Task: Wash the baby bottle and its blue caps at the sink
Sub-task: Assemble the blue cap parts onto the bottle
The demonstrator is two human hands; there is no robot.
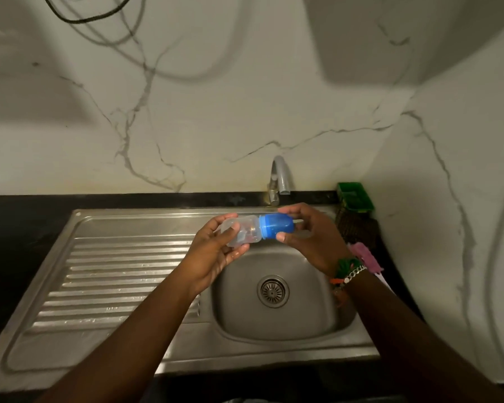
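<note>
Stainless-steel sink unit, set into a dark worktop; taken as the landmark for all entries below.

Ribbed steel draining board: left part of the sink unit, wet in patches.

Left hand: above the sink's bowl at its left edge. Grip holding the clear end of the bottle, fingers curled round its base.

Clear plastic baby bottle: held lying sideways in the air over the back of the bowl, between the two hands, base to the left.

Blue rounded plastic cap: fitted on the bottle's right end, over the bowl, just in front of the tap.

Round steel drain strainer: centre of the bowl floor, below the bottle.

Curved chrome tap: at the back rim of the sink, behind the cap.

Right hand: over the bowl's right side. Grip pinching the blue cap between thumb and fingers. Beaded bracelets at the wrist.

Green plastic tray: on the worktop at the sink's back right corner.

Pink cloth-like item: right of the sink; nature unclear.
</note>
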